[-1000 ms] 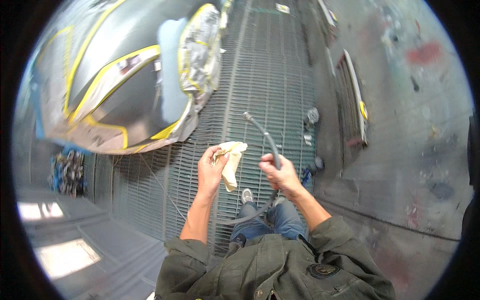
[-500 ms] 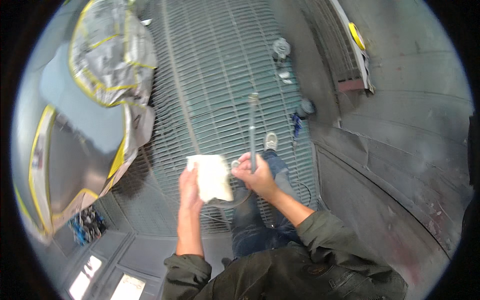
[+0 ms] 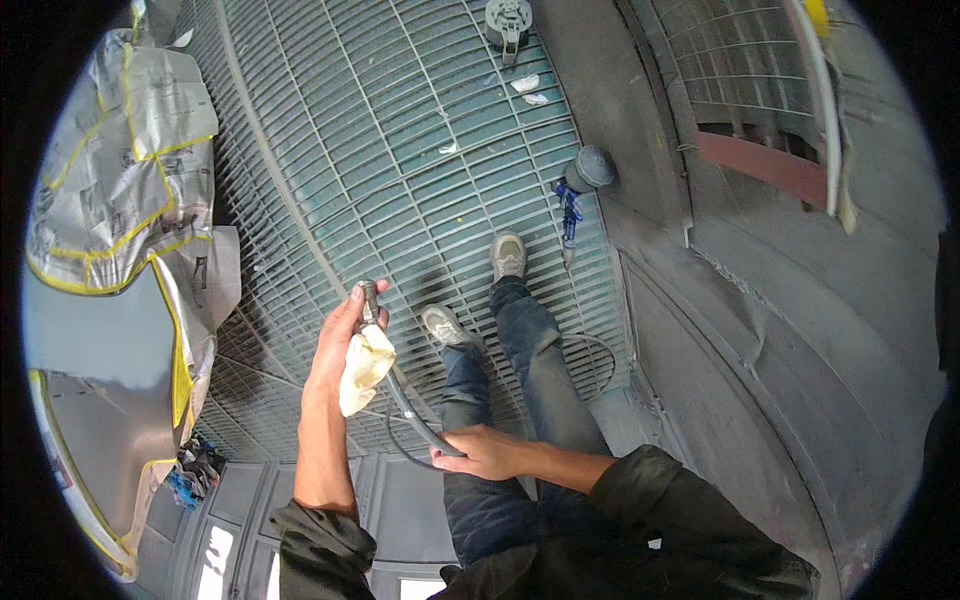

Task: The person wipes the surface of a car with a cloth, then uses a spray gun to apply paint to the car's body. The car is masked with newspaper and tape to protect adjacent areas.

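Hose [image 3: 415, 421]: grey, it ran from about 9 o'clock of the view's middle down to 6 o'clock, above the floor grating [image 3: 400, 215].
Metal fitting [image 3: 370, 300]: it capped the hose's upper end and pointed roughly toward 12 o'clock.
Left hand [image 3: 338, 338]: at 9 o'clock, its grip was closed on the fitting between thumb and fingers.
Cloth [image 3: 366, 370]: pale yellow and bunched, it lay against the left palm just below the fitting; whether it went fully around the hose could not be told.
Right hand [image 3: 483, 453]: at 6 o'clock, its grip was wrapped on the hose.
Step in hand: seemingly two-handed handling of the hose end, with the cloth close against it.
Next move: it probably called for a steady left grip and some slack from the right.
Shoes [image 3: 508, 258]: both stood on the grating, near the middle.
Blue-handled spray gun [image 3: 569, 213]: on the grating, toward 1 o'clock.
Masked bodywork [image 3: 175, 105]: silver sheeting with yellow tape, toward 10 o'clock.
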`<state>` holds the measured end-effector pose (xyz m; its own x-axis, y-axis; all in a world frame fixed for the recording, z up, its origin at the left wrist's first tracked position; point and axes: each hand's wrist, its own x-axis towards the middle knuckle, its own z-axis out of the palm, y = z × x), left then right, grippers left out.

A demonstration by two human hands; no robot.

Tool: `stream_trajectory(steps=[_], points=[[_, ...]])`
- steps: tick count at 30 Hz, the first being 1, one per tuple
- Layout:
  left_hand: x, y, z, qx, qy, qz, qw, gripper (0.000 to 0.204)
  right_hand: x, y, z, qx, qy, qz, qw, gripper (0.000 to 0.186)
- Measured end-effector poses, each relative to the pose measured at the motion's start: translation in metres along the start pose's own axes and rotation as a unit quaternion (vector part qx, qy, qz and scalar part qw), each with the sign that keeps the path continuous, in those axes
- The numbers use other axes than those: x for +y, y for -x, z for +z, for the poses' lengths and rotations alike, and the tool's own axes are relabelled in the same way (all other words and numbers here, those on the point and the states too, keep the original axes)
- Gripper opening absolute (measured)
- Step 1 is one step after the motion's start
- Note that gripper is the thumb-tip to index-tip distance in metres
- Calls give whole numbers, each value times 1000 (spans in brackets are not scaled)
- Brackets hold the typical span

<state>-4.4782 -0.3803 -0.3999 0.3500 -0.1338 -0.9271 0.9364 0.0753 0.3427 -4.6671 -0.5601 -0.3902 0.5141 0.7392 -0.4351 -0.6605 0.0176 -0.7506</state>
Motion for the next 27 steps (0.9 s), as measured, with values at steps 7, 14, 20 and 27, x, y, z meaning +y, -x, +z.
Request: stream_trajectory(steps=[7,14,20,27], points=[[-41,-44,-3,33,-27,-11,999,41,188,-18,-174,236,-61,43,969,41],[-112,-55,-44,99,-226,-32,968,36,365,-35,-403,563,94,262,778,62],[-138,-60,-69,54,-416,36,907,33,406,-63,-459,651,-113,179,729,37],[-130,7,-45,28,-361,141,921,37,342,-72,-382,671,7,76,738,16]])
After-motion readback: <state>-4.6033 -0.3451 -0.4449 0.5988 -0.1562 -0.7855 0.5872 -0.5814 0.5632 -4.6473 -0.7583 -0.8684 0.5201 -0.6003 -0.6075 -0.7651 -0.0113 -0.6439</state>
